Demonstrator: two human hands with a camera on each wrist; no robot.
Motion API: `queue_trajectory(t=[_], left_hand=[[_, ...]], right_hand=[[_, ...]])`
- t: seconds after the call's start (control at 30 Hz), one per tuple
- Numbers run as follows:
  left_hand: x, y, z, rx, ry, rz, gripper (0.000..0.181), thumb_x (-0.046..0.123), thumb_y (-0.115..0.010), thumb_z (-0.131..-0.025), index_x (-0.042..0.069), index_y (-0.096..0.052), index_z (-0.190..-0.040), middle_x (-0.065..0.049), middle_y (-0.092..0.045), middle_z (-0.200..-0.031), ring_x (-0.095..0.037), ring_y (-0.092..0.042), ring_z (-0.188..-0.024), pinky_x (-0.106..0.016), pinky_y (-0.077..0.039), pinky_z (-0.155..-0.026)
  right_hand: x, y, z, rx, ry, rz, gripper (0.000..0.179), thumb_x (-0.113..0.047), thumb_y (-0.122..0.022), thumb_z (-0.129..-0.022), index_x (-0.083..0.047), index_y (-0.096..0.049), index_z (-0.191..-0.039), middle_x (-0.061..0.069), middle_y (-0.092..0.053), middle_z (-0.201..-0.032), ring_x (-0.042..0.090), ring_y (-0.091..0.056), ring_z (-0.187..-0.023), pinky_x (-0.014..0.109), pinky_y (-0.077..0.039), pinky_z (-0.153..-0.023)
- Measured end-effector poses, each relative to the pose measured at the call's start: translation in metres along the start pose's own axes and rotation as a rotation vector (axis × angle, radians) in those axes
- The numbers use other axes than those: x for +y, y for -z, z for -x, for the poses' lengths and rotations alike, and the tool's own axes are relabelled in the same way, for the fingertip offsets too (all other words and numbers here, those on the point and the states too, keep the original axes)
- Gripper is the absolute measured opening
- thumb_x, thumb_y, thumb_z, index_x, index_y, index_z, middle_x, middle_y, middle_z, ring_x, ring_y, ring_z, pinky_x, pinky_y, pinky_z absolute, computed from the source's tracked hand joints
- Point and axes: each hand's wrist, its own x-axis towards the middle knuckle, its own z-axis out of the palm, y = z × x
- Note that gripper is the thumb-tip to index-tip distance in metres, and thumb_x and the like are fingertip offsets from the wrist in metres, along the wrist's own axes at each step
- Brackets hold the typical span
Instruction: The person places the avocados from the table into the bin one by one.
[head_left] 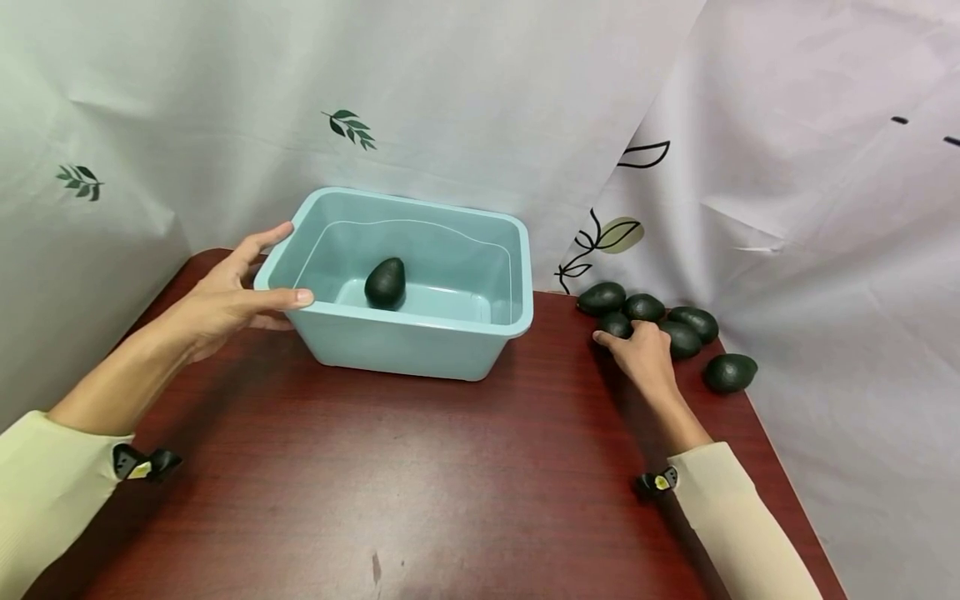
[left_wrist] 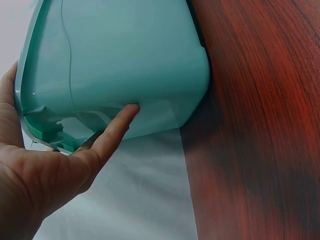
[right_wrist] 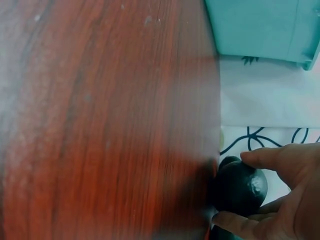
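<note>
A light blue plastic bin (head_left: 397, 346) stands toward the back of the table, with one dark green avocado (head_left: 386, 283) lying inside. My left hand (head_left: 225, 296) grips the bin's left end, its thumb on the front rim and fingers along the left side. The left wrist view shows a finger (left_wrist: 117, 131) pressed along the outer wall. At the right, my right hand (head_left: 647, 354) holds an avocado (right_wrist: 239, 187) between thumb and fingers, down in a group. Around it lie several other avocados, among them one at the back (head_left: 602, 297) and one apart at the right (head_left: 731, 373).
The dark red-brown wooden table (head_left: 420, 467) has a right edge close beside the avocados. White cloth (head_left: 465, 100) with leaf prints hangs behind and along both sides. Each sleeve carries a small black strap device (head_left: 142, 463) at the wrist.
</note>
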Motion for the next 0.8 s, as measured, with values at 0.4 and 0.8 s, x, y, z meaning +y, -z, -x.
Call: queue_trajectory(t=[0.4,0.8], left_hand=[[0.000,0.000,0.001,0.005,-0.001,-0.002,0.096,0.020,-0.075,-0.097,0.049,-0.011,-0.164,-0.011,-0.024,-0.163,-0.025,-0.053,-0.125,-0.046,-0.064,-0.088],[0.001,-0.001,0.000,0.006,-0.002,-0.006,0.097,0.021,-0.075,-0.097,0.049,-0.011,-0.164,-0.010,-0.023,-0.163,-0.026,-0.052,-0.126,-0.045,-0.064,-0.088]], right_hand=[[0.002,0.007,0.001,-0.060,-0.051,-0.057,0.088,-0.049,-0.075,-0.091,0.001,-0.042,-0.156,0.026,-0.044,-0.158,0.051,-0.026,-0.152,0.062,-0.030,-0.124],[0.002,0.013,0.006,-0.002,-0.021,-0.111,0.087,-0.048,-0.078,-0.088,-0.002,-0.047,-0.154,0.024,-0.051,-0.154,0.050,-0.033,-0.149,0.058,-0.035,-0.122]])
